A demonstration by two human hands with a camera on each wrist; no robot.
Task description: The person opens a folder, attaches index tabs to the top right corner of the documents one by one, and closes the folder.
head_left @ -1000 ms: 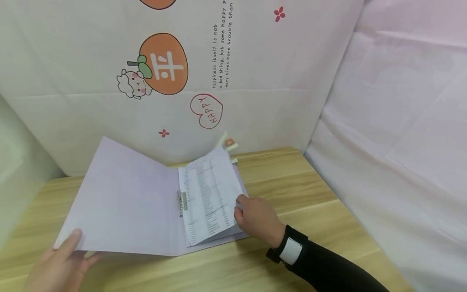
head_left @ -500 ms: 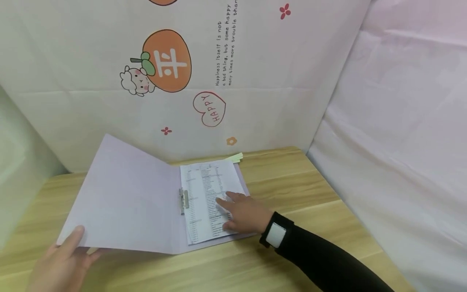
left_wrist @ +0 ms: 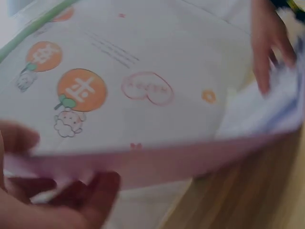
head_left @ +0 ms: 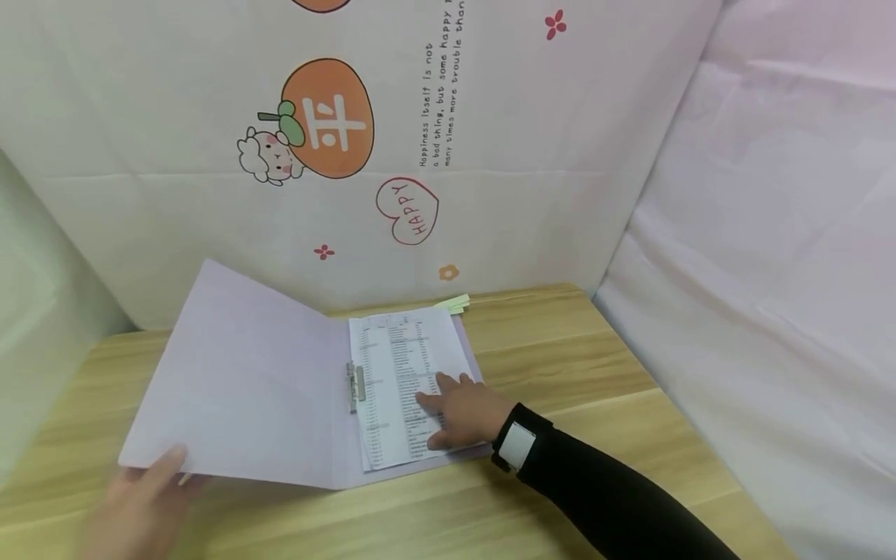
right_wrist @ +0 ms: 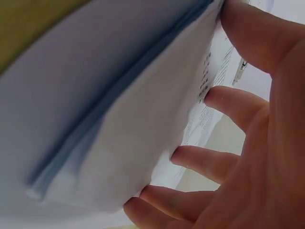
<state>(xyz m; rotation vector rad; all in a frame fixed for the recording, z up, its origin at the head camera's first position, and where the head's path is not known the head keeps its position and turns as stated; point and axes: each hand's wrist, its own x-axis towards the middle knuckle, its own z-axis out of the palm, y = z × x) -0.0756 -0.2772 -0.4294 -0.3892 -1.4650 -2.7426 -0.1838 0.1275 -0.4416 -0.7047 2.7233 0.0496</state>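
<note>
A pale purple folder (head_left: 245, 381) lies spread on the table, its left cover lifted at a slant. My left hand (head_left: 143, 502) pinches that cover's near left corner, thumb on the inner face and fingers beneath, as the left wrist view also shows. Printed sheets (head_left: 395, 373) lie in the right half beside a metal clip (head_left: 355, 386) at the spine. On the sheets rests my right hand (head_left: 470, 412) with fingers spread. In the right wrist view its fingertips touch the sheets near their edge (right_wrist: 138, 124). Pale green tabs (head_left: 455, 304) stick out at the top right.
The wood-grain table (head_left: 560, 373) extends right of and in front of the folder. A white printed cloth (head_left: 518, 225) hangs behind it, and another white cloth (head_left: 770, 257) hangs on the right.
My right hand has let go of the sheets' raised right edge, and they now lie flat under its spread fingers. My left hand still holds the cover and has shifted slightly right.
</note>
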